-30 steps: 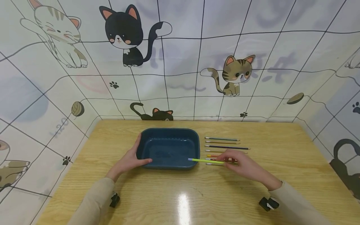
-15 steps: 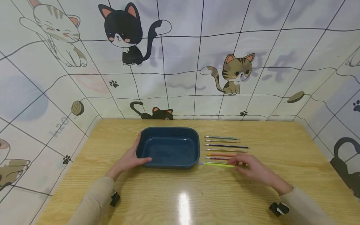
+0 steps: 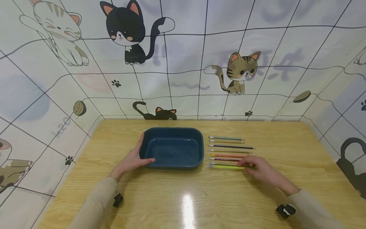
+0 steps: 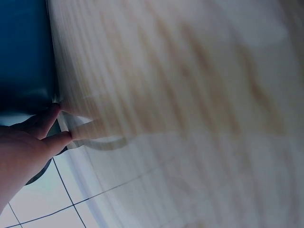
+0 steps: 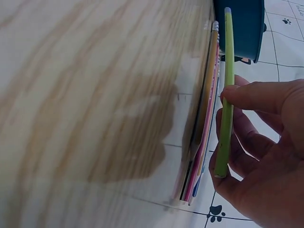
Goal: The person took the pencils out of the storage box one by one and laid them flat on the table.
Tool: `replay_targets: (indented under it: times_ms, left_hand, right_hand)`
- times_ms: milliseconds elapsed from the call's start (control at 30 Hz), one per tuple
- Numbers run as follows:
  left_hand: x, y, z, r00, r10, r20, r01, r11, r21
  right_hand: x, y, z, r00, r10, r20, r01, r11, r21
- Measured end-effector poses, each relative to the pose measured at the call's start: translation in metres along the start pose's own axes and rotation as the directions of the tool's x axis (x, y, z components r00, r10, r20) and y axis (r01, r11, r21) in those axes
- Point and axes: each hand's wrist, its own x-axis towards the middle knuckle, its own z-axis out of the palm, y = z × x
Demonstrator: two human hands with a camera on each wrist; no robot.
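Observation:
My left hand (image 3: 132, 161) grips the left end of a dark blue rectangular dish (image 3: 203, 149), the thumb lying over its near rim. In the left wrist view, fingertips touch the dish's side (image 4: 26, 52). My right hand (image 3: 260, 170) pinches a yellow-green pencil (image 3: 226, 167) with a purple end, which points left toward the dish. The right wrist view shows the pencil (image 5: 229, 57) between thumb and fingers, its lower end blunt. It lies along the near side of a row of pencils (image 3: 228, 147), roughly parallel to them. My right fingers hide the right ends of the nearest ones.
Several pencils in different colours lie side by side right of the dish, eraser ends toward it. They rest on a wooden table (image 3: 160, 197). A cloth with a cat and grid print (image 3: 183, 63) stands behind and along both sides.
My right hand has moved right with the yellow-green pencil, from overlapping the dish's right edge to alongside the near end of the row. My left hand stays on the dish.

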Motion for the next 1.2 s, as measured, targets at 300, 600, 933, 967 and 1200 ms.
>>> replay_targets:
  times_ms: [300,600,933,967,1200]
  left_hand:
    - [-0.0008,0.0013,0.0002,1.0,-0.015,0.006,0.015,1.0,-0.013]
    - [-0.0006,0.0022,-0.0002,1.0,-0.018,0.006,0.018,1.0,-0.009]
    - [0.0001,0.0019,0.0002,1.0,-0.007,0.003,0.007,1.0,0.0]
    - [0.0,0.0021,0.0002,1.0,-0.007,0.004,0.007,1.0,0.001]
    - [-0.0003,0.0037,-0.0009,1.0,-0.013,0.01,0.013,1.0,-0.009]
  right_hand:
    - [-0.0027,0.0067,0.0009,0.999,0.018,0.033,-0.017,0.999,-0.051]
    - [-0.0015,0.0073,0.0,0.999,0.029,0.031,-0.027,0.997,-0.066]
    - [0.0011,0.0089,0.0026,0.999,0.022,0.04,-0.018,0.995,-0.098]
    - [0.0011,0.0087,0.0027,0.999,0.02,0.038,-0.016,0.995,-0.096]
    - [0.0002,0.0063,0.0029,1.0,0.015,0.019,-0.013,0.993,-0.119]
